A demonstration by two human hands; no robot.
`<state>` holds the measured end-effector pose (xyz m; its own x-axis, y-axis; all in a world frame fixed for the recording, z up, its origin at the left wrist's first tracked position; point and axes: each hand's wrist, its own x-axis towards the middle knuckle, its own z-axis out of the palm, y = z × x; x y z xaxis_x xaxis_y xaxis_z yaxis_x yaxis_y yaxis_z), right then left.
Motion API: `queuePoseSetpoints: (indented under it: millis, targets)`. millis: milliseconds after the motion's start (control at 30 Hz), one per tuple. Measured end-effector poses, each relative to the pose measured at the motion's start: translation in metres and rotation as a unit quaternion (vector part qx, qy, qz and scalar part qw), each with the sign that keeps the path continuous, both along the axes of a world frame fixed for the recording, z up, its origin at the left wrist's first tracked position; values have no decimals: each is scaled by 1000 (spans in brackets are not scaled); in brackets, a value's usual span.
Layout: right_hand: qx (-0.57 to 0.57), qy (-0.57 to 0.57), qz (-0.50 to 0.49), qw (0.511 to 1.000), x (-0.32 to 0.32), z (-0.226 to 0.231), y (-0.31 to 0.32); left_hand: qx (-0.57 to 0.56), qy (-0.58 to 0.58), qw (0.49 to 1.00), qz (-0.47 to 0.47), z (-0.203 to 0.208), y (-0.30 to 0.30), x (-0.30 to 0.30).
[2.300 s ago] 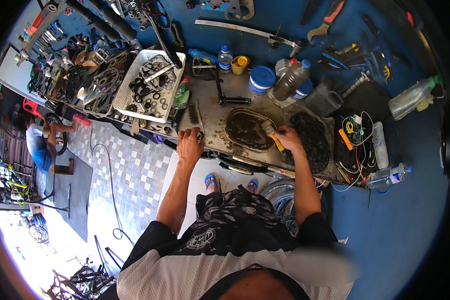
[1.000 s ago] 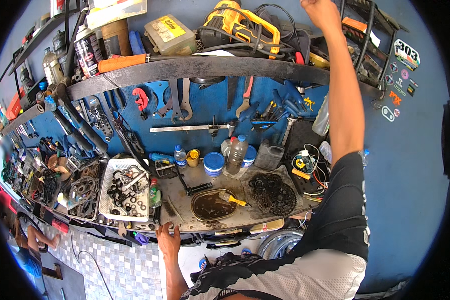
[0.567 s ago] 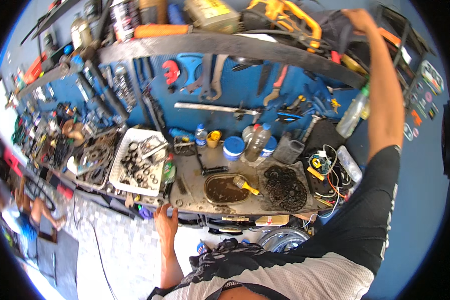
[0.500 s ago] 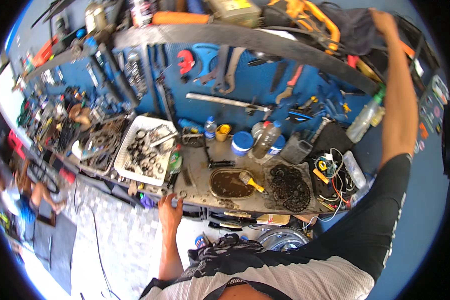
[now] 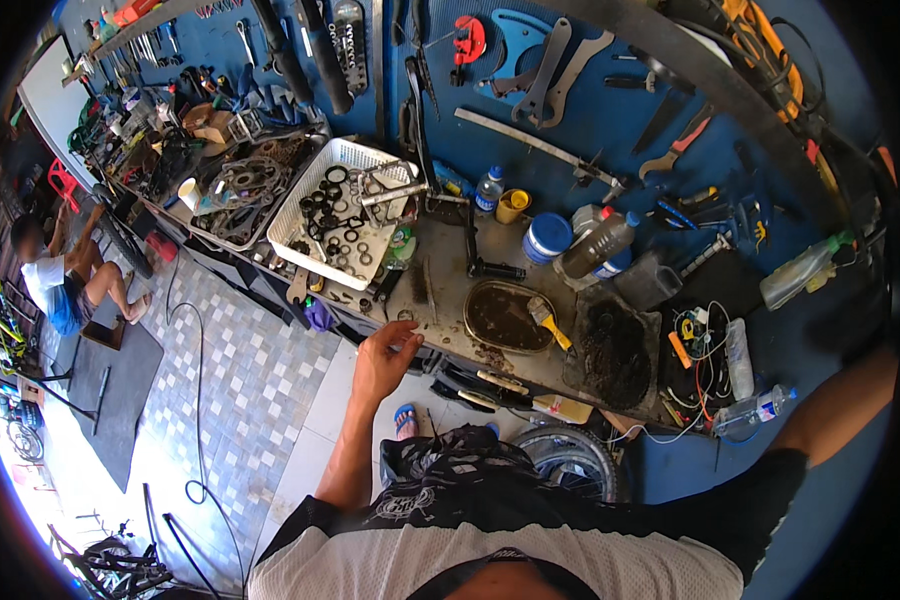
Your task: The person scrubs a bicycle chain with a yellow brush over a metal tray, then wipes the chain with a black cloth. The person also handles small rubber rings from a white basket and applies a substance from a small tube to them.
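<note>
Just beyond the fingertips of the left hand (image 5: 385,362), a small dark metal ring (image 5: 405,315) lies flat near the front edge of the grey metal workbench (image 5: 446,337). The hand is at that edge, its fingers loosely bent and the thumb apart from them, with nothing visible between them. The right hand is lost past the dark rim of the view; only its bare forearm (image 5: 845,408) shows, reaching far out to the right, so I cannot tell how its fingers stand or whether they grip anything

Over to the right of the left hand, well apart from it, the flat paintbrush with a yellow handle (image 5: 554,330) rests with its bristle end on an oval metal tray (image 5: 466,312) of dark liquid. Its long axis slants from the tray toward the front right, handle end nearest the person. Of the parts in view, the left hand is nearer to it than the right forearm, but the tray lies between. Right of the handle spreads a black, greasy cluster of parts (image 5: 615,350); behind the tray stand a black crank arm (image 5: 472,240) and a white tub with a blue lid (image 5: 548,237)
</note>
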<state>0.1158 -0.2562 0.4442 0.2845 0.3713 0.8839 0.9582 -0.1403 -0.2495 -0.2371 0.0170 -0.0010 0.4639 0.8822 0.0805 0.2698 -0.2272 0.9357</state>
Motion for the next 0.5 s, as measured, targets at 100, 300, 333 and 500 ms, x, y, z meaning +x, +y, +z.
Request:
queuePoseSetpoints:
  millis: [100,300,333,500]
  targets:
    - [-106,124,61,985,-47,-86,32,-111,-75,983,-127,22,0,2]
    - [-285,318,160,890,-143,-256,138,-216,-84,892,-387,41,-5,26]
    - [-259,316,213,888,-165,-272,147,-154,-63,924,-343,42,-3,27]
    - [-398,230,394,796,-227,-292,152,226,41,956,-183,51,26,-14]
